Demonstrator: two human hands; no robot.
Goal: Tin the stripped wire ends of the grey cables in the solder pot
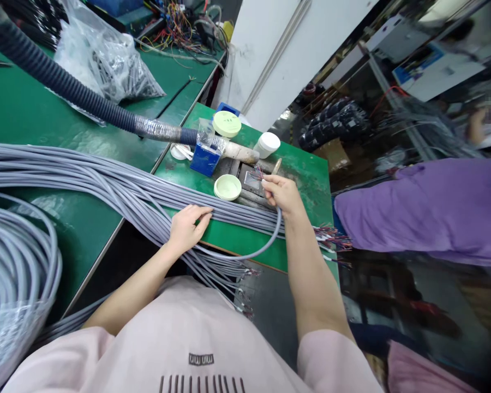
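My right hand pinches the end of a grey cable, which bends in a loop below it. Fine coloured wires fan out from that end, over a small square pot with a shiny surface. On a thick bundle of grey cables rests my left hand, its thumb and forefinger slightly apart and pointing right. Its other fingers are partly hidden. Close to the pot are an open pale-green tub and a hose nozzle. Stripped cable ends stick out past the board's right edge.
A ribbed dark hose crosses from upper left, by a blue box. A round lid and white jar stand behind. Coiled cable lies left, a plastic bag farther back. A person in purple is at right.
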